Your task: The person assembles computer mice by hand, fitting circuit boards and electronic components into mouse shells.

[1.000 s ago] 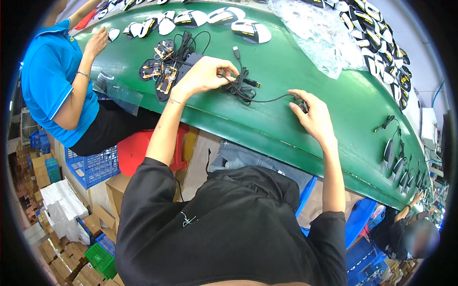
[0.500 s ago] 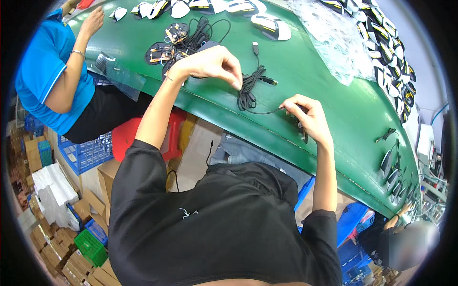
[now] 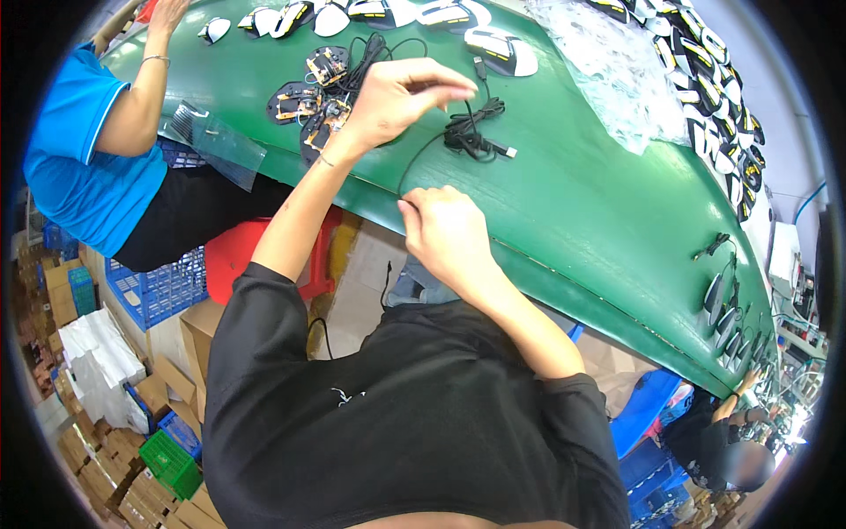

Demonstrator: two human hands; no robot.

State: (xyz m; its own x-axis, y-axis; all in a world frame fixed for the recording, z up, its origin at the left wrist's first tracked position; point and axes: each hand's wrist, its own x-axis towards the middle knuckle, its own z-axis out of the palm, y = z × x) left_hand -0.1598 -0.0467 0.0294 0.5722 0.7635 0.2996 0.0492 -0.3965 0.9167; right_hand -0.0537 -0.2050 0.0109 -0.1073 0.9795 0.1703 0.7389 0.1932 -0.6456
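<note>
A coiled black USB cable [image 3: 464, 135] lies on the green table in front of me, its two plugs sticking out of the coil. My left hand [image 3: 397, 99] is above and left of the coil. Its thumb and fingertips pinch a strand that runs down into the bundle. Close to the table's near edge, my right hand [image 3: 448, 236] is closed on the cable's long loose run, which curves from the coil to its fingers. Whatever sits under its palm is hidden. Open mouse bases with circuit boards [image 3: 295, 102] lie beside my left wrist, partly covered by it.
White-and-black mouse shells [image 3: 500, 51] line the far side, with many more heaped at the far right beside clear plastic bags [image 3: 608, 84]. Wired mice [image 3: 723, 326] lie along the right. A co-worker in blue [image 3: 79, 167] sits at left near a red stool [image 3: 238, 256].
My right hand has swung left and nearer to me, drawing the cable's run with it. My left hand has risen away from the coil, which has shifted and turned slightly.
</note>
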